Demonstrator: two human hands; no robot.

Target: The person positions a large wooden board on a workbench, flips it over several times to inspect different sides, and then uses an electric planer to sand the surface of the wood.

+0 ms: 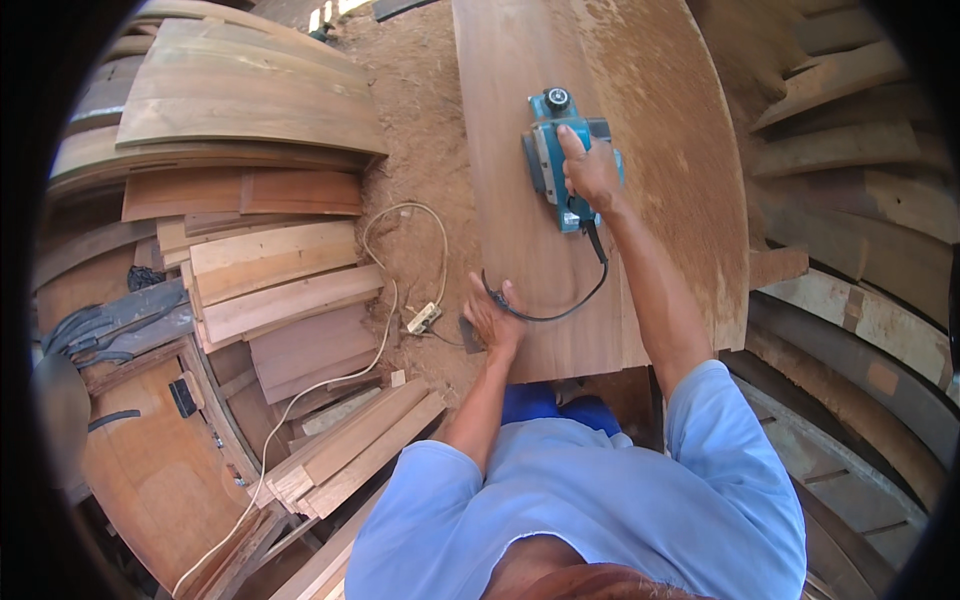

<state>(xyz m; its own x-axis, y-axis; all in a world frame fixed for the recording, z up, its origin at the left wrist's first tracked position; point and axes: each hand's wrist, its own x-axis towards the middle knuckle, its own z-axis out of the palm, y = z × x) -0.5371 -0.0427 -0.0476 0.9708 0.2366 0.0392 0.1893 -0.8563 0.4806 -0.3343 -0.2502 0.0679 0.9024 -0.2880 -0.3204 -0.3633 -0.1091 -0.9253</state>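
Note:
A teal electric planer (560, 165) sits on a wide wooden board (545, 345), near the board's middle. My right hand (590, 170) is closed around its top handle, the thumb lying forward along it. From the planer's rear, a black power cord (570, 313) curves back toward me. At the board's near left edge, my left hand (492, 315) has this cord running between its thumb and fingers. The finger undersides are hidden. Beside that hand is a small dark block (469, 336). Left of it, a pale extension socket (424, 318) lies on the sawdust-covered ground.
Stacked planks (290, 265) and a broad panel (245, 85) line the left. A white extension cord (330, 383) loops over the ground and planks. More boards (840, 150) are piled along the right. A wooden cabinet-like panel (150, 480) lies at lower left.

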